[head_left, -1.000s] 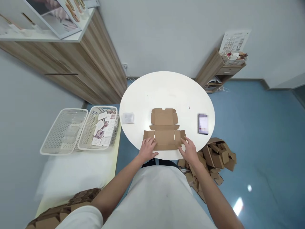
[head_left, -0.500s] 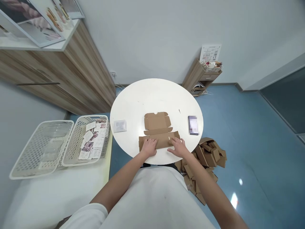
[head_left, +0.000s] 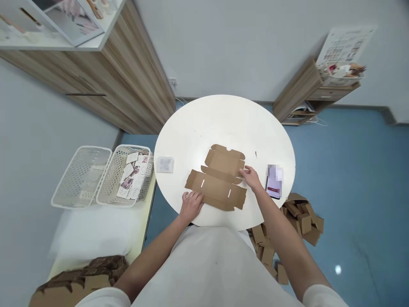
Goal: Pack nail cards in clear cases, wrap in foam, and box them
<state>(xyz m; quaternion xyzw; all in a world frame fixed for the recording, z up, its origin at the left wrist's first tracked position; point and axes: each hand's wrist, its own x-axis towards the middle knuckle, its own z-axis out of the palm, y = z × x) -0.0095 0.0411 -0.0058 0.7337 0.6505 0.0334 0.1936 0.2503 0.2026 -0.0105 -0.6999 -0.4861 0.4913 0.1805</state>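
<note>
A brown cardboard box blank (head_left: 220,185) lies unfolded and turned at an angle on the white oval table (head_left: 220,121). Its two slots and side flaps show. My left hand (head_left: 191,206) rests at its lower left edge, fingers apart and touching the cardboard and tabletop. On the other side, my right hand (head_left: 252,177) has its fingers closed on the right flap of the upper panel. A phone (head_left: 274,186), partly blurred out, lies to the right of that hand. Far to the left is a small clear plastic packet (head_left: 165,164).
Two white baskets (head_left: 99,187) stand at the left, one with printed cards (head_left: 131,179). Folded cardboard (head_left: 83,277) is stacked below them. A heap of small boxes (head_left: 303,217) lies on the floor at the right. A wooden cabinet (head_left: 131,76) stands behind.
The blank has turned clockwise and its lower panel lies flatter, with both slots showing. My right hand has moved from the lower panel up to the upper flap; my left hand has shifted to the lower left edge.
</note>
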